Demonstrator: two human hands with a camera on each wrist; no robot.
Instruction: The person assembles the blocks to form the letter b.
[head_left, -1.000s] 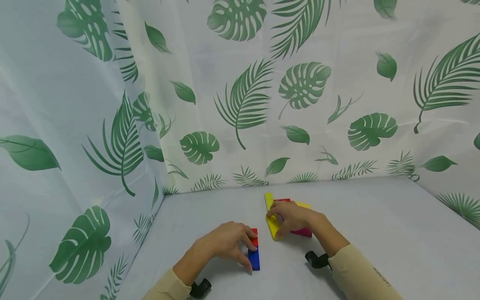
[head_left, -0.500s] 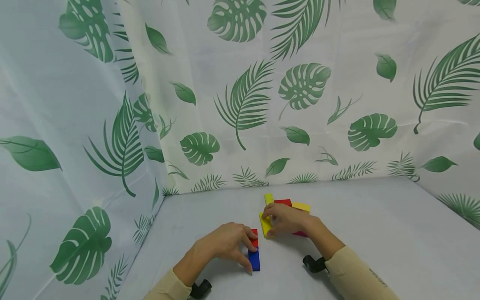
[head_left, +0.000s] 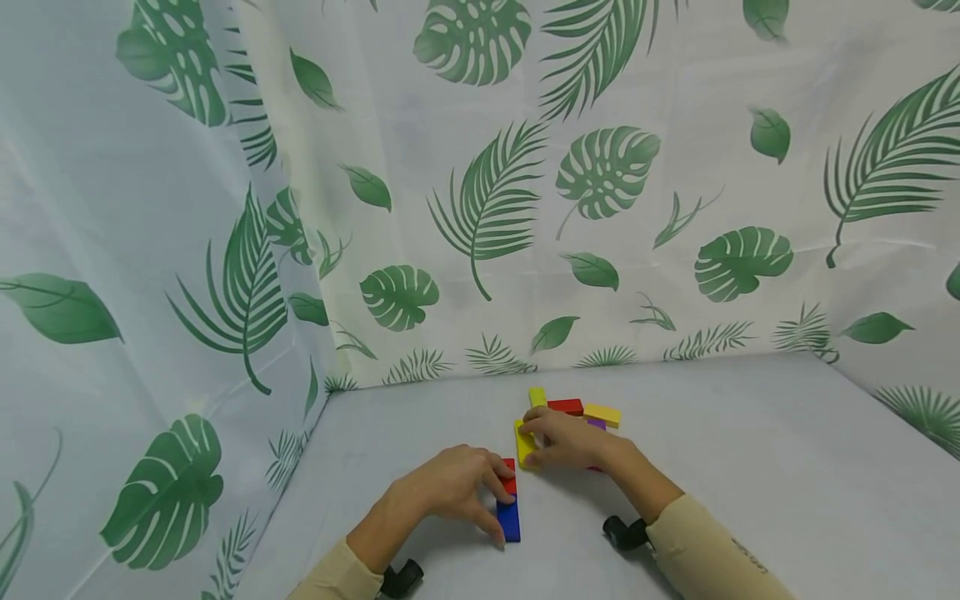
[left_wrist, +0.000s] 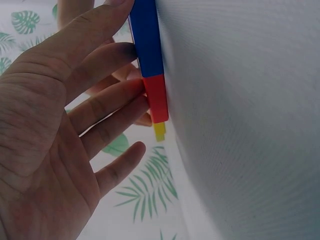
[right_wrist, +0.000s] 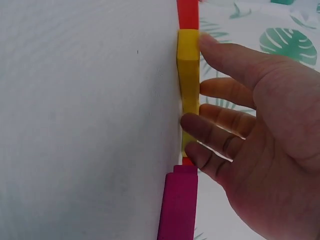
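Observation:
On the table, a blue block (head_left: 509, 523) and a red block (head_left: 509, 485) lie end to end. My left hand (head_left: 456, 479) reaches over them from the left. In the left wrist view its thumb and index finger touch the blue block (left_wrist: 148, 42), and two more fingertips meet the red block (left_wrist: 157, 100). My right hand (head_left: 572, 437) holds a flat yellow block (head_left: 523, 446) between thumb and fingers, a little beyond the red one. The right wrist view shows the thumb at one end of this yellow block (right_wrist: 189, 75), with the fingers spread along it.
Behind the right hand lie a lighter yellow block (head_left: 537, 397), a second red block (head_left: 566, 407), another yellow block (head_left: 602, 415) and a purple block (head_left: 597, 423). A magenta block (right_wrist: 179, 205) stands close below the right hand's fingers. Leaf-patterned curtains (head_left: 480, 333) border the table.
My right hand has drawn the yellow block left and slightly away from me, away from the other blocks, uncovering the purple one. My left hand stays in place.

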